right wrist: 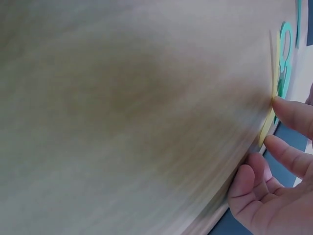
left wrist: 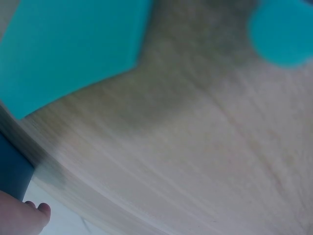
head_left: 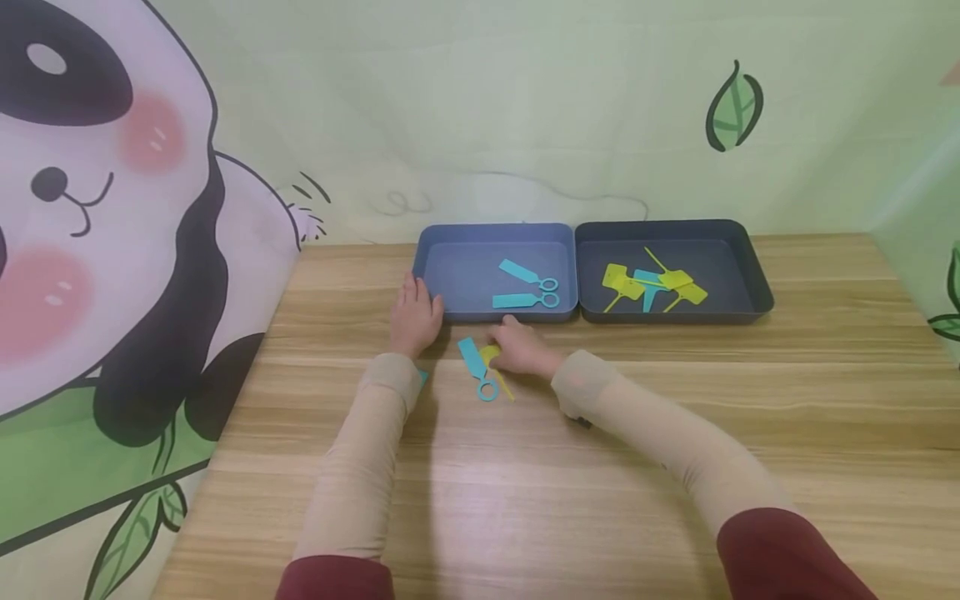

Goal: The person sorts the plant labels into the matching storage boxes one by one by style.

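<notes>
My left hand (head_left: 416, 315) rests against the front left corner of the blue tray (head_left: 457, 315), fingers stretched along its side wall. Below that tray, my right hand (head_left: 522, 347) pinches a yellow plastic tag (head_left: 491, 356) between thumb and a finger, its thin tail (head_left: 507, 387) lying toward me on the table. Right beside it lies a turquoise tag (head_left: 472, 358) with a ring end. Another turquoise piece (head_left: 423, 378) is mostly hidden by my left wrist; it looms large in the left wrist view (left wrist: 68, 49). Two turquoise ring tags (head_left: 517, 300) lie inside the blue tray.
A dark grey tray (head_left: 757, 292) stands against the blue tray's right side. Several yellow tags (head_left: 675, 280) and a turquoise tag (head_left: 648, 293) of another shape lie in it. Behind the wooden table (head_left: 600, 500) hangs a pale green cloth with a panda print.
</notes>
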`<action>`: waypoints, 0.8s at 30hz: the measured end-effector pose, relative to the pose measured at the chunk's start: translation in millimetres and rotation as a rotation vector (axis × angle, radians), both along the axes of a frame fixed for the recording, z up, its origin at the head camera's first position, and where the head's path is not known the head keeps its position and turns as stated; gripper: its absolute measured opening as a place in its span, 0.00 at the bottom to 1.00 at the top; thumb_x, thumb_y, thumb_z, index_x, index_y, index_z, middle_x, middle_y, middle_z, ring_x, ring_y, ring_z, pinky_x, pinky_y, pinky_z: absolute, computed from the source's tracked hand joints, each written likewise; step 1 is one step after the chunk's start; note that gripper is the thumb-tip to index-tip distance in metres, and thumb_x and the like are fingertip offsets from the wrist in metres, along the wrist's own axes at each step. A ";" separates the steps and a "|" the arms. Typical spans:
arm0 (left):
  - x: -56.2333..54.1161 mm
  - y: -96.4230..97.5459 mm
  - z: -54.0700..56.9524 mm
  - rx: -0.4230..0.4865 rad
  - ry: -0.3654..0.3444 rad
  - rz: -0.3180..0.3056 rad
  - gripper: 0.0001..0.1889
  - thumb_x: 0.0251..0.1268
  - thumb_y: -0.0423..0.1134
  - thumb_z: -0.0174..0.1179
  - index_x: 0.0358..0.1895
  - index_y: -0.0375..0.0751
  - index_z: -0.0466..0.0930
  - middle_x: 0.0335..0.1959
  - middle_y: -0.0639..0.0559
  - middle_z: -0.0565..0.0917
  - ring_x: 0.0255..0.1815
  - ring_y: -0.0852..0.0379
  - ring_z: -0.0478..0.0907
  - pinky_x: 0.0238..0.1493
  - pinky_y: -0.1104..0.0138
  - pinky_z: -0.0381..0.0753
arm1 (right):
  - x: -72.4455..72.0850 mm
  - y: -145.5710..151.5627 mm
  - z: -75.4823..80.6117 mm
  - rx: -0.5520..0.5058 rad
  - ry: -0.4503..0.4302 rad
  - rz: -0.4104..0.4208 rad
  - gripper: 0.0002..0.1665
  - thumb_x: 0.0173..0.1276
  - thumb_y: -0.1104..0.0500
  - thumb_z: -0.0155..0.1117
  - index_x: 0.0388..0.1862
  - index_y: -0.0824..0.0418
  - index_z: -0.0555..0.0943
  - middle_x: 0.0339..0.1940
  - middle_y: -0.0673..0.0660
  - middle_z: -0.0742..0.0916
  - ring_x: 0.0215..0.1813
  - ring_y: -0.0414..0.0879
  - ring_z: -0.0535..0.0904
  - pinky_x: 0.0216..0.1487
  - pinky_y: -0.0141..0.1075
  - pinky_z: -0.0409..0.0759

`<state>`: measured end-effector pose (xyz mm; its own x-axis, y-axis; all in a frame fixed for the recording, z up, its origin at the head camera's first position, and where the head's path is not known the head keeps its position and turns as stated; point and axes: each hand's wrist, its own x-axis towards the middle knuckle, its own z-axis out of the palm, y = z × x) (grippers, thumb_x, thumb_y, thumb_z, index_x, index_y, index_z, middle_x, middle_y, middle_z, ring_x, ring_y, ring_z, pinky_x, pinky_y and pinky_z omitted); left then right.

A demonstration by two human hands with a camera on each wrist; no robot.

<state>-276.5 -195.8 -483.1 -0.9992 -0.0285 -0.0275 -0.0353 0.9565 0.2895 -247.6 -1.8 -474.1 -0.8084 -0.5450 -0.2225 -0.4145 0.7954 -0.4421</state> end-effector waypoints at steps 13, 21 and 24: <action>-0.8 -0.1 -0.2 0.001 -0.005 0.000 0.32 0.68 0.49 0.29 0.66 0.27 0.45 0.70 0.36 0.41 0.70 0.42 0.43 0.68 0.54 0.48 | -4.3 6.5 2.2 -0.015 0.018 0.062 0.19 0.55 0.59 0.61 0.47 0.63 0.75 0.41 0.59 0.75 0.39 0.48 0.70 0.42 0.39 0.74; -1.1 -0.2 -1.3 -0.001 -0.008 0.001 0.32 0.68 0.49 0.28 0.67 0.27 0.45 0.70 0.36 0.41 0.70 0.42 0.43 0.68 0.53 0.48 | -6.0 9.9 1.3 -0.023 0.034 0.101 0.19 0.56 0.64 0.58 0.49 0.62 0.76 0.42 0.59 0.77 0.43 0.48 0.70 0.44 0.39 0.72; -0.8 -0.6 -1.5 -0.001 -0.007 0.001 0.32 0.68 0.49 0.28 0.66 0.27 0.45 0.70 0.36 0.41 0.70 0.42 0.43 0.68 0.53 0.48 | -5.1 10.2 1.3 -0.030 0.031 0.098 0.19 0.56 0.64 0.58 0.49 0.61 0.76 0.43 0.59 0.77 0.44 0.48 0.70 0.45 0.39 0.72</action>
<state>-277.4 -196.3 -484.7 -0.9990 -0.0291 -0.0341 -0.0377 0.9567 0.2886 -252.7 8.4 -472.8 -0.7571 -0.6278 -0.1807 -0.5033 0.7368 -0.4514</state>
